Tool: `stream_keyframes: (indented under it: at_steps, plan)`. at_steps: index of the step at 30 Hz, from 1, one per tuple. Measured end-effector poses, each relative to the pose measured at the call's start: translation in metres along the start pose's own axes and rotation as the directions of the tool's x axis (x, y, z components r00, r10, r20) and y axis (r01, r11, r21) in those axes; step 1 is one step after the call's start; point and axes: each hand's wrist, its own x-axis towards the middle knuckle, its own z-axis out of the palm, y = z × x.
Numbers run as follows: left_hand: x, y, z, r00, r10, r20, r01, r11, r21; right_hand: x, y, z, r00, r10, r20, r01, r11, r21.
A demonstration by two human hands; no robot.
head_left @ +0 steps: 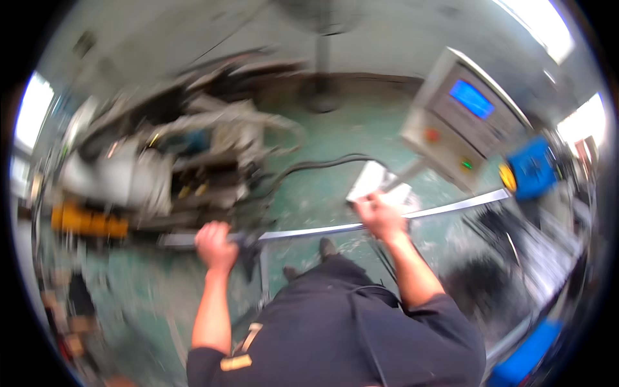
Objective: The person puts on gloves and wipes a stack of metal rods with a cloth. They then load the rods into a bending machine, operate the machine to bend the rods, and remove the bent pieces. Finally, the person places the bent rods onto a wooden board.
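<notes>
A long, thin, pale metal bar (451, 208) runs across in front of me, from the machine on the left to the right side. My right hand (382, 218) is closed on the bar near its middle. Farther left, my left hand (216, 245) is closed over a grey length (177, 240) that lines up with the bar; blur hides whether both are one piece. Just right of that hand sits a dark fitting (248, 248), where the bar meets the machine's front edge. A large machine (155, 174) with a pale rounded housing stands beyond my left hand.
A control box (454, 119) with a blue screen and a red button stands at the right. Beside it is a blue device (532, 169) with a yellow disc. A black hose (322, 163) crosses the green floor (348, 132). Dark strips (493, 229) lie at the right.
</notes>
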Motion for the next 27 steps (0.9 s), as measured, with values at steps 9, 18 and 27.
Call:
stream_keyframes:
  at_steps: [9, 18, 27]
  plan:
    - [-0.056, -0.039, -0.046, 0.990, -0.065, -0.127, 0.022, 0.949, -0.314, -0.011, 0.000, 0.014, 0.996, -0.055, -0.074, 0.042, 0.986, -0.164]
    - [-0.171, -0.088, -0.043, 0.887, -0.360, 0.290, 0.428, 0.876, -0.222, -0.003, 0.002, 0.016, 0.995, -0.096, 0.013, 0.096, 0.970, -0.224]
    - [-0.235, -0.181, -0.021, 0.355, -0.605, 0.713, 0.759, 0.632, 0.159, -0.009, 0.003, 0.023, 0.999, -0.037, -0.034, 0.027, 0.964, -0.265]
